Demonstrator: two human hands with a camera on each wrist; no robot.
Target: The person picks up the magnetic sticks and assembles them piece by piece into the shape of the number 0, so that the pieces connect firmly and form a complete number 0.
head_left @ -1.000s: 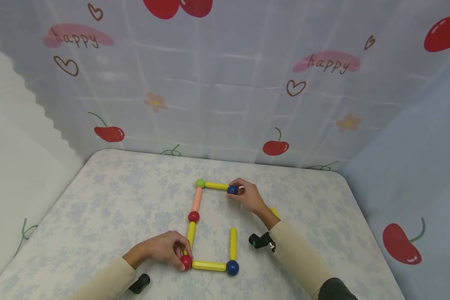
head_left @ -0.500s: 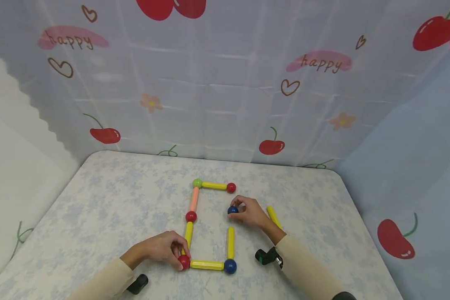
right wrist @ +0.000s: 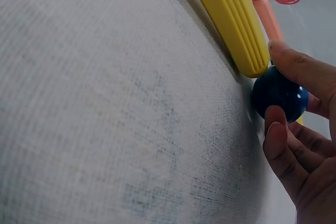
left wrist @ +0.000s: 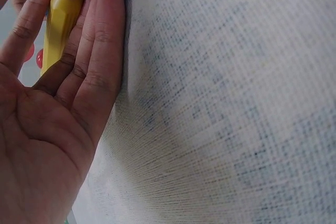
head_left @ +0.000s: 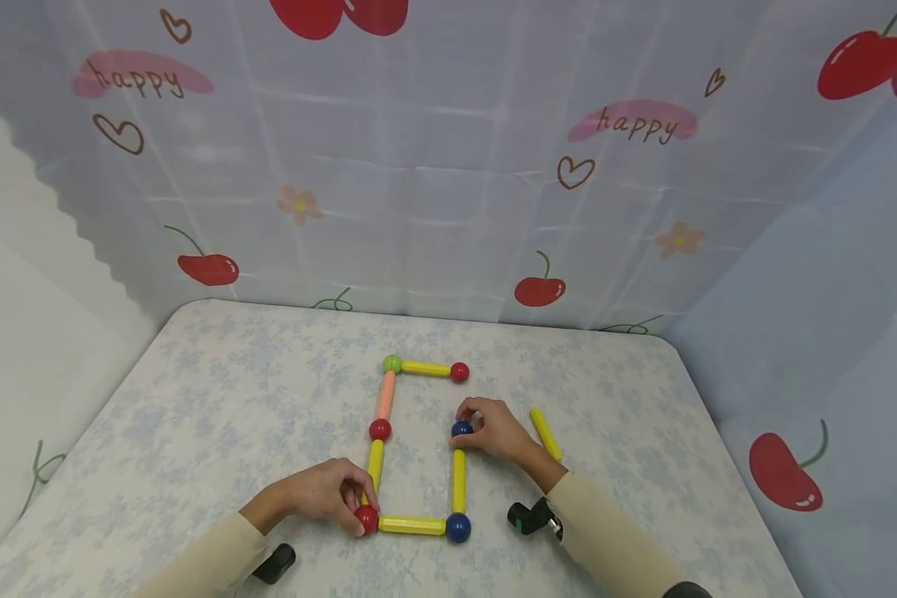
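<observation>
My left hand (head_left: 329,496) grips a red ball (head_left: 366,520) at the lower left corner of a flat outline of magnetic sticks and balls. From that ball a yellow stick (head_left: 413,525) runs right to a blue ball (head_left: 458,527), and another yellow stick (head_left: 375,462) runs up to a red ball (head_left: 379,429). With thumb and fingers, my right hand (head_left: 497,432) pinches a second blue ball (right wrist: 280,94) against the upper end of the right-side yellow stick (head_left: 458,482). In the left wrist view, the gripped red ball shows only partly at the top.
Farther back, a pink stick (head_left: 385,396), a green ball (head_left: 392,364), a yellow stick (head_left: 426,369) and a red ball (head_left: 459,372) continue the outline. A loose yellow stick (head_left: 545,433) lies beside my right wrist. A cherry-print curtain (head_left: 419,183) hangs behind the table.
My right hand has come from the top right corner toward me with the blue ball, which now meets the right-side stick. The red ball there came into sight. My left hand stayed put.
</observation>
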